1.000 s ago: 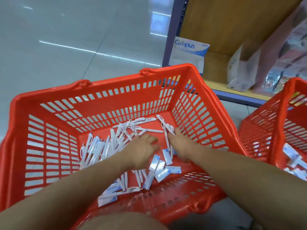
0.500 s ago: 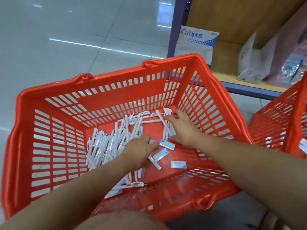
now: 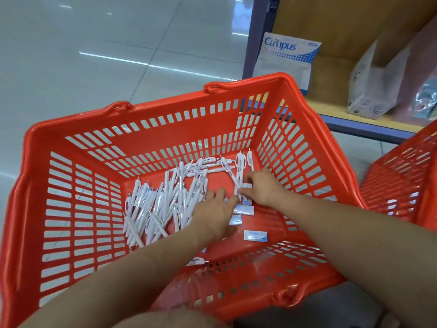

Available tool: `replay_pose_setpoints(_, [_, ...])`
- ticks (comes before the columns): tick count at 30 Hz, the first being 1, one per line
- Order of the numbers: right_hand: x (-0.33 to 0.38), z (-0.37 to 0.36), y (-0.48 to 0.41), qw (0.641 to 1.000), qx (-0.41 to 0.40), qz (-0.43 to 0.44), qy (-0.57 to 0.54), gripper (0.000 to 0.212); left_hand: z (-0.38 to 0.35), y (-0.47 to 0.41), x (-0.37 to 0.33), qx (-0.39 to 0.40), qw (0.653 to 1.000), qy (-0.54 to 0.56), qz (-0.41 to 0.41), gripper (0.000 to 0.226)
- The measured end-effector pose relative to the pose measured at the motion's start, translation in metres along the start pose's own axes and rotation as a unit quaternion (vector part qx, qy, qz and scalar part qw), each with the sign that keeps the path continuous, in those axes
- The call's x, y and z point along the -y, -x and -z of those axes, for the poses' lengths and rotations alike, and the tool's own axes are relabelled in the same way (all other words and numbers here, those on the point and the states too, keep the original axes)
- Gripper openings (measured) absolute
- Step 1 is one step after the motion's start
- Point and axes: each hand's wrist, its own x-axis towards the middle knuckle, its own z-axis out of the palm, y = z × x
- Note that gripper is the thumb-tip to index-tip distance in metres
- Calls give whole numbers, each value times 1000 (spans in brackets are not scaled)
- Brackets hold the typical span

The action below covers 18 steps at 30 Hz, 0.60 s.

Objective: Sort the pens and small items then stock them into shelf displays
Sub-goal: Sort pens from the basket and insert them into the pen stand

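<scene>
A red plastic basket (image 3: 146, 114) holds a heap of several white pens (image 3: 163, 202) on its floor, with a few small blue-and-white packets (image 3: 255, 235) lying to the right of the heap. My left hand (image 3: 215, 214) lies palm down over the right edge of the pen heap, fingers spread and fairly straight. My right hand (image 3: 260, 188) reaches in from the right and pinches a small white packet (image 3: 247, 185) between thumb and fingers, beside a few pens at the far right corner.
A second red basket (image 3: 402, 185) with small packets stands at the right. Behind both is a wooden shelf (image 3: 369, 121) with a blue metal frame, holding a Campus pack (image 3: 286, 60) and plastic-wrapped packs (image 3: 371, 91). Shiny tiled floor lies to the left.
My right hand has drawn back from the pens at the far right and now pinches a small packet. My left hand has slid slightly right, fingers spreading. The camera has tilted down.
</scene>
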Motion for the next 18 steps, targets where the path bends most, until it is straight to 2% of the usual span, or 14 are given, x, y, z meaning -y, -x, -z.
replay_pose_setpoints(2, [-1, 0, -1, 1000, 0, 0, -30, 32, 2, -3, 2, 1, 1000, 4, -3, 65])
replay_pose_setpoints(5, [1, 2, -3, 996, -4, 3, -89, 24, 7, -7, 12, 17, 1000, 25, 6, 66])
replay_pose_setpoints(7, [4, 3, -2, 995, 6, 1, -99, 34, 11, -7, 21, 20, 999, 40, 9, 66])
replay_pose_setpoints(9, [6, 2, -2, 998, 17, 12, -63, 51, 14, -7, 30, 25, 998, 58, 8, 66])
replay_pose_setpoints(12, [5, -1, -1, 999, 24, 49, 3, 57, 22, -3, 40, 30, 998, 61, -7, 68])
replay_pose_setpoints(18, [4, 4, 1, 988, -9, 122, 98, 37, 35, 11, 61, 13, 999, 9, -32, 65])
